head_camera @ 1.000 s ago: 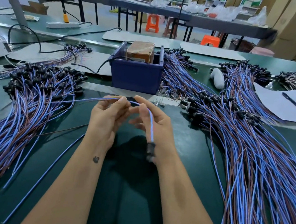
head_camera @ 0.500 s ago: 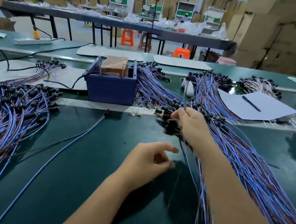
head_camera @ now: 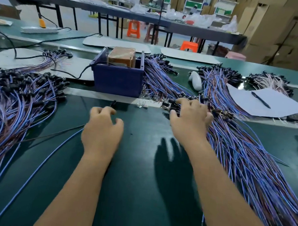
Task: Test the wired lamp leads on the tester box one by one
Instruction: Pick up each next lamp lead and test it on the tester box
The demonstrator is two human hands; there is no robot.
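On the far left of the green table a big heap of blue and brown lamp leads fans out, black sockets bunched at its far end. Just right of it one loose lead runs diagonally across the mat, blue wire beside brown, its black end near the left hand. That hand hovers low over the mat with fingers loosely curled; its grip looks empty, though blur hides the fingertips. Straight beyond it stands the blue tester box, a brown block sitting in its top and a black cable leaving its left side. Right of the box, the right hand lies spread on the near end of the second heap of leads, fingers reaching among the black sockets; I cannot tell whether it has hold of one. Farther right a white sheet carries a pen.
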